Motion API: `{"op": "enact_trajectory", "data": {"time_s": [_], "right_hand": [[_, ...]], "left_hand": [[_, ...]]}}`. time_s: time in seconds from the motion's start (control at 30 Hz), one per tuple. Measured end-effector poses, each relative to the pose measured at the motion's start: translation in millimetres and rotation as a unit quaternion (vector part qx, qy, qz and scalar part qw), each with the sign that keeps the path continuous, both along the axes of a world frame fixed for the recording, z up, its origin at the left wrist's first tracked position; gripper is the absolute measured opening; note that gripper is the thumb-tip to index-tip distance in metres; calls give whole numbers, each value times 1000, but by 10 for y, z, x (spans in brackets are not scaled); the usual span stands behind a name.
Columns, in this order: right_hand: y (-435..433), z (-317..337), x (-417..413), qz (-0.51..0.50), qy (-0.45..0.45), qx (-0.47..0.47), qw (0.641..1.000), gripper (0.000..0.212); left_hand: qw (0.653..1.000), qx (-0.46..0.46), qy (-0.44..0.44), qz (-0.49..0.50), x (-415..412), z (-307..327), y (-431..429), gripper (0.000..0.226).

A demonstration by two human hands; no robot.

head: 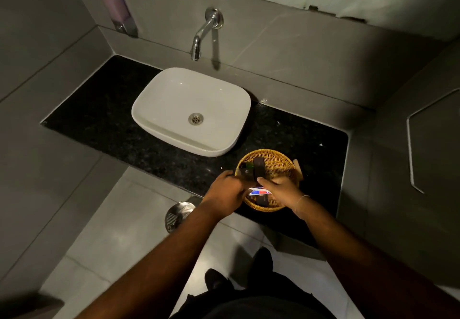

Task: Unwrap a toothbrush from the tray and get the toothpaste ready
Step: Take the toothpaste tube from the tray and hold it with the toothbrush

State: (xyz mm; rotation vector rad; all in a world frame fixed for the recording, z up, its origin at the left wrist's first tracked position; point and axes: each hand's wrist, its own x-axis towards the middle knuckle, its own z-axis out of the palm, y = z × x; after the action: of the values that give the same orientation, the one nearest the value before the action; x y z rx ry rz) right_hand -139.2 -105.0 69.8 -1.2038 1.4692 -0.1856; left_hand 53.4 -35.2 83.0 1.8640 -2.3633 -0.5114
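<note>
A round wicker tray [278,159] sits on the black counter to the right of the sink. Inside it lie dark brown packets [258,165] and a small white, red and blue toothpaste tube [258,191]. My left hand [225,191] is at the tray's left rim, its fingers closed on a dark brown packet [245,172] that sticks out past them. My right hand [281,189] reaches into the tray from the front with fingers spread, the thumb against that same packet, the palm just over the toothpaste tube. No unwrapped toothbrush is in sight.
A white basin [174,99] stands on the black granite counter [99,119], under a wall-mounted chrome tap [202,35]. A soap dispenser [115,7] hangs on the wall at the left. A steel bin [178,215] stands on the floor below the counter edge.
</note>
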Motion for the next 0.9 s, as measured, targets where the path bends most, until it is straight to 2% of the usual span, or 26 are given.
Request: {"op": "enact_trajectory", "data": {"time_s": [0.07, 0.27, 0.33, 0.47, 0.57, 0.63, 0.73, 0.9], "right_hand": [[-20, 33, -96, -1, -1, 13, 1000, 41], [-90, -50, -490, 22, 7, 75, 997, 36], [-143, -119, -604, -20, -12, 83, 996, 35], [-275, -298, -807, -170, -29, 63, 983, 30], [-334, -390, -864, -193, -42, 62, 978, 23], [-346, -434, -858, -184, -49, 49, 980, 20], [-356, -520, -802, -167, -41, 16, 985, 23], [-383, -664, -726, -218, -42, 19, 975, 20]], "left_hand": [[1000, 16, -4, 2, -36, -39, -16, 33], [985, 113, 111, 65, -170, -258, -27, 33], [975, 142, 141, 99, -247, -339, -14, 33], [939, 187, 214, 193, -419, -475, 18, 35], [910, 206, 249, 259, -575, -572, -32, 37], [880, 223, 292, 302, -700, -613, -122, 35], [803, 258, 390, 369, -855, -622, -285, 30], [690, 273, 482, 465, -1002, -665, -518, 29]]}}
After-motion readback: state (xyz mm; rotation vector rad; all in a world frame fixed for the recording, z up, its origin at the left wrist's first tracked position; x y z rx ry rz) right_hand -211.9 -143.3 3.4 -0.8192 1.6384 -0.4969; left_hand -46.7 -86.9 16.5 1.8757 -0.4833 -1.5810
